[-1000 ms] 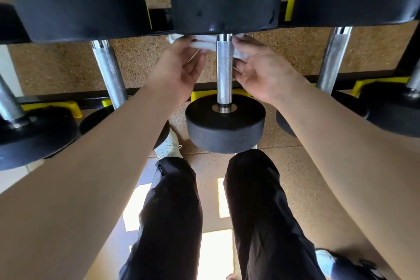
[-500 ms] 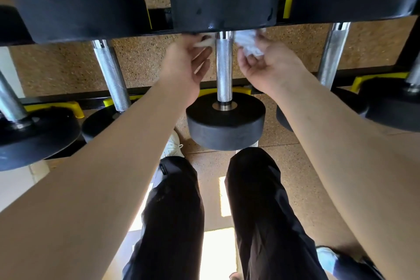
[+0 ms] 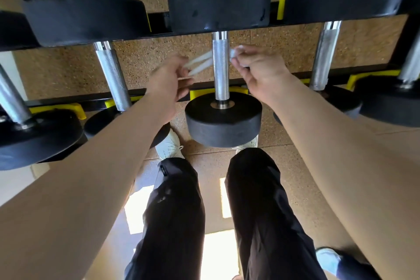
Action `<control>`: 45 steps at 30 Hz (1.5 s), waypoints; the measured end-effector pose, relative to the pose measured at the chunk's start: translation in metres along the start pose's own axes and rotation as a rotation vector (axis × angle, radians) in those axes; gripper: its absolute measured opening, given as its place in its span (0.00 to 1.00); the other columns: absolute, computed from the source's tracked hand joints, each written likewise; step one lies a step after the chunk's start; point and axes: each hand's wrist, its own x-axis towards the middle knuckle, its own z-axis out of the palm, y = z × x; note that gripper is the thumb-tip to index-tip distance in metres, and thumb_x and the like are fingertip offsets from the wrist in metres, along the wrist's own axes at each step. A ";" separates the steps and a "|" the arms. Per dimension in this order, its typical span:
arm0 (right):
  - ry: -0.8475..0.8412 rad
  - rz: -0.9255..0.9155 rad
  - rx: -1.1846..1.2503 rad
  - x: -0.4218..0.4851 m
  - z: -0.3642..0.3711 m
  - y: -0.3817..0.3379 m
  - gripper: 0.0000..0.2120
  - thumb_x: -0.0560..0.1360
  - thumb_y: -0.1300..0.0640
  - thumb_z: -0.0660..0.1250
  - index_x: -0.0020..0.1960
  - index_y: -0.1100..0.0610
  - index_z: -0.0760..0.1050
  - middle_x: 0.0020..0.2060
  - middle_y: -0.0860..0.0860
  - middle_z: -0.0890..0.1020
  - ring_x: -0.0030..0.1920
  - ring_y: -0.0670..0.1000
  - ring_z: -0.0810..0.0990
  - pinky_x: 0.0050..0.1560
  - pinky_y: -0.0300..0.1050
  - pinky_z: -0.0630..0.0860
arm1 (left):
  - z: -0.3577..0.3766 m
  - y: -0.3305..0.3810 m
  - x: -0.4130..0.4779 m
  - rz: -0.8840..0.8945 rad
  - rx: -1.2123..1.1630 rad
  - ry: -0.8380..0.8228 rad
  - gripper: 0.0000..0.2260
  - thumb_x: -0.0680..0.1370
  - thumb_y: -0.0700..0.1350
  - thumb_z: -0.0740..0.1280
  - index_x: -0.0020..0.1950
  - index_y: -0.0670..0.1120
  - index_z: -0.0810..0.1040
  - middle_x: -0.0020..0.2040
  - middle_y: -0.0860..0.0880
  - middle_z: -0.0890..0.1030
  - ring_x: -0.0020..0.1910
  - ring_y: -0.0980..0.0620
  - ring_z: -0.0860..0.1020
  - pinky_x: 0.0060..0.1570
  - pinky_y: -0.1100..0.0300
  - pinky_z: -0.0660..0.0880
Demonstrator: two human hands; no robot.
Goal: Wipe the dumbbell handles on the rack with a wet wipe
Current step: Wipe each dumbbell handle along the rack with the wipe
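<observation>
Your left hand (image 3: 169,79) and right hand (image 3: 259,70) flank the knurled handle (image 3: 220,75) of the middle dumbbell (image 3: 223,120), which lies across the black rack (image 3: 159,21) with its near head just in front of a yellow cradle (image 3: 200,94). The wet wipe (image 3: 200,62), twisted into a white strand, runs from your left fingers to the upper part of that handle and reappears as a small white wad at your right fingertips. The stretch behind the bar is hidden, so you cannot tell how much of it touches the metal. Your left fingers are curled and pinch the strand's end, though blur smears them and single fingers are hard to make out. Your right thumb and forefinger pinch the wad just beside the handle, with the other fingers curled toward the palm. 2 more handles show on each side: the left neighbour (image 3: 112,75) and the right neighbour (image 3: 323,52) are seen along most of their length, while the 2 outer ones are cut off by the frame edges. Below the rack, dark trousers (image 3: 177,211) and a white shoe (image 3: 169,145) stand on the speckled floor (image 3: 68,70); the other shoe is almost wholly hidden by the dumbbell's near head.
</observation>
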 end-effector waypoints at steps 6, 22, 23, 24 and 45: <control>0.143 -0.104 -0.159 0.015 -0.041 -0.003 0.04 0.74 0.68 0.71 0.44 0.60 0.81 0.49 0.55 0.84 0.47 0.49 0.85 0.43 0.35 0.80 | 0.007 -0.009 0.000 0.049 0.319 -0.153 0.07 0.78 0.44 0.70 0.39 0.47 0.80 0.33 0.54 0.80 0.32 0.58 0.75 0.33 0.66 0.70; -0.188 -0.277 -1.473 -0.008 -0.052 -0.003 0.05 0.75 0.57 0.73 0.51 0.54 0.84 0.49 0.46 0.80 0.50 0.46 0.77 0.53 0.38 0.69 | -0.010 -0.025 -0.001 0.193 0.885 -0.227 0.12 0.72 0.53 0.71 0.34 0.46 0.81 0.31 0.51 0.77 0.37 0.47 0.75 0.36 0.57 0.67; -0.210 -0.288 -1.475 -0.009 -0.045 0.001 0.05 0.75 0.57 0.73 0.51 0.54 0.84 0.50 0.46 0.80 0.50 0.46 0.77 0.52 0.36 0.69 | -0.011 -0.025 -0.002 0.154 0.846 -0.212 0.12 0.70 0.50 0.71 0.32 0.43 0.76 0.26 0.52 0.70 0.32 0.48 0.69 0.34 0.57 0.61; -0.237 -0.300 -1.487 -0.008 -0.037 0.007 0.05 0.76 0.57 0.73 0.51 0.54 0.84 0.50 0.46 0.80 0.49 0.45 0.77 0.49 0.32 0.68 | -0.014 -0.023 -0.001 0.118 0.798 -0.189 0.10 0.69 0.47 0.70 0.33 0.43 0.73 0.25 0.52 0.66 0.31 0.49 0.64 0.34 0.56 0.57; 0.240 -0.186 -0.437 0.003 -0.019 -0.034 0.07 0.76 0.64 0.71 0.53 0.57 0.82 0.48 0.58 0.84 0.41 0.46 0.84 0.44 0.37 0.82 | 0.010 0.007 -0.002 -0.011 -0.142 -0.186 0.08 0.80 0.44 0.69 0.58 0.46 0.82 0.50 0.49 0.87 0.51 0.51 0.86 0.49 0.58 0.79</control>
